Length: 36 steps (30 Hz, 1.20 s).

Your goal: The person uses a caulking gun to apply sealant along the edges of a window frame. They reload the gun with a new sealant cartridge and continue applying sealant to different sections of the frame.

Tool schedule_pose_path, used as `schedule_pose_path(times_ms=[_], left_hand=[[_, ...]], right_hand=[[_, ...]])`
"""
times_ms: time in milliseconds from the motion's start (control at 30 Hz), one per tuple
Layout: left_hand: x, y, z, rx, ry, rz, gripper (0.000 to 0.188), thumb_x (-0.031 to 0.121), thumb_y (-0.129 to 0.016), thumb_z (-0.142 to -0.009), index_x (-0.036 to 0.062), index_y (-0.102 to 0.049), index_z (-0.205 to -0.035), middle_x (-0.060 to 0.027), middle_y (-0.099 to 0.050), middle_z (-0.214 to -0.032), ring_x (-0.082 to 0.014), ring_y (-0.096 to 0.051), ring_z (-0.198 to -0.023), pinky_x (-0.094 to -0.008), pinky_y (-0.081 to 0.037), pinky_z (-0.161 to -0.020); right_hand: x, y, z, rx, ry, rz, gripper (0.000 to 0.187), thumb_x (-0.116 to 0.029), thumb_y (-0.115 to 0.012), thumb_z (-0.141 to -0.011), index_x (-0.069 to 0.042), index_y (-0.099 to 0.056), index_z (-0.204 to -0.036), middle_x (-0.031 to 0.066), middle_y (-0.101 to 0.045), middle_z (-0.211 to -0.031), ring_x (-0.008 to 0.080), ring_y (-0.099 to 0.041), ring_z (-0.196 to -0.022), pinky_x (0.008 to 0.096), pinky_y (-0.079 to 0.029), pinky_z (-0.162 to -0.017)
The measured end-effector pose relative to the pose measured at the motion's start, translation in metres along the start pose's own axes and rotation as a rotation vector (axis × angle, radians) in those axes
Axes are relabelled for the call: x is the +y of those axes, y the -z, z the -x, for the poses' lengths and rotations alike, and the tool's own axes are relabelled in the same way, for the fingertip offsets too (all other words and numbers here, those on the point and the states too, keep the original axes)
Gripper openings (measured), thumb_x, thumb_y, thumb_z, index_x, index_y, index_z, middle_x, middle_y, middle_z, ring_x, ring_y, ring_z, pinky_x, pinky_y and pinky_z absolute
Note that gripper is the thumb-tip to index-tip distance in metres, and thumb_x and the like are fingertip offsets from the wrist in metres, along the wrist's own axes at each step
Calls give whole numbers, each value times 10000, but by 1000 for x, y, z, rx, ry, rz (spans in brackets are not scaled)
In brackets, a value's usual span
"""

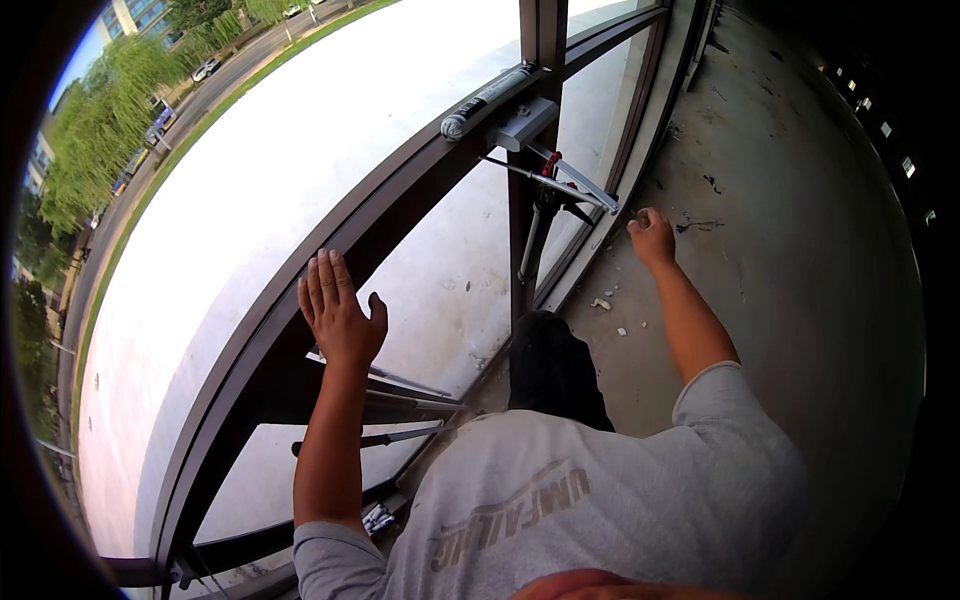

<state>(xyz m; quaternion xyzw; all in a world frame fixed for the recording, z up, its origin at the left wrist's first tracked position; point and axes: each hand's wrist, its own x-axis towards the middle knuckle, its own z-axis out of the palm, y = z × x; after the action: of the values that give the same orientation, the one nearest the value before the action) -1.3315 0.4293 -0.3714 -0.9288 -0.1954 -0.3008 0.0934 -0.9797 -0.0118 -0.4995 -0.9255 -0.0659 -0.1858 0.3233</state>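
Observation:
My left hand (pixel 342 315) lies flat on the dark brown metal rail (pixel 400 180) of a window frame, fingers stretched out and thumb apart. My right hand (pixel 652 237) is raised over the floor by the frame's base, its fingers curled in; anything inside them is too small to make out. Between the hands and farther off, a soft sealant tube (pixel 487 100) rests along the rail. Beside it sits a grey box-shaped fitting (pixel 525 125) like a door closer, with a folding metal arm (pixel 585 185). A black tool with red parts (pixel 547 190) hangs below it.
Pale debris (pixel 602 303) is scattered on the concrete floor (pixel 780 300) at the right. A dark rod (pixel 400 435) stretches near my left forearm. Small white-and-blue packs (pixel 378 518) lie low by the frame. Outside are a pale surface, trees (pixel 120 80) and a road.

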Motion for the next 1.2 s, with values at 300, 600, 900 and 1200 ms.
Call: schedule_pose_path(times_ms=[300,600,900,1200], left_hand=[[8,13,1,-56,42,-19,869,274,-695,-814,11,-323,-1554,-196,-361,-1590,-344,-290,-1507,-496,-147,-1256],[9,11,6,-80,88,-62,864,307,-656,-841,21,-292,-1571,-187,-313,-1620,-333,-241,-1532,-482,-121,-1265],[7,8,8,-71,64,-16,882,297,-650,-850,27,-250,-1587,-189,-282,-1630,-327,-207,-1544,-476,-94,-1277],[12,8,4,-76,45,70,875,310,-621,-871,-5,-229,-1586,-210,-261,-1639,-339,-171,-1557,-474,-74,-1279]], right_hand=[[-29,-69,-132,-860,274,19,358,-188,-824,-757,7,-717,-1037,216,-733,-883,300,-720,-825,437,-553,-731],[-41,-130,-139,-945,231,115,472,-184,-892,-662,57,-706,-1023,209,-726,-925,300,-709,-828,460,-548,-751],[-21,20,-165,-706,-130,-21,210,-81,-761,-801,-6,-580,-879,76,-532,-615,212,-488,-419,390,-351,-388],[194,223,-155,69,26,-67,576,-337,-672,-971,57,-555,-1374,232,-658,-1273,374,-625,-1159,457,-464,-971]])
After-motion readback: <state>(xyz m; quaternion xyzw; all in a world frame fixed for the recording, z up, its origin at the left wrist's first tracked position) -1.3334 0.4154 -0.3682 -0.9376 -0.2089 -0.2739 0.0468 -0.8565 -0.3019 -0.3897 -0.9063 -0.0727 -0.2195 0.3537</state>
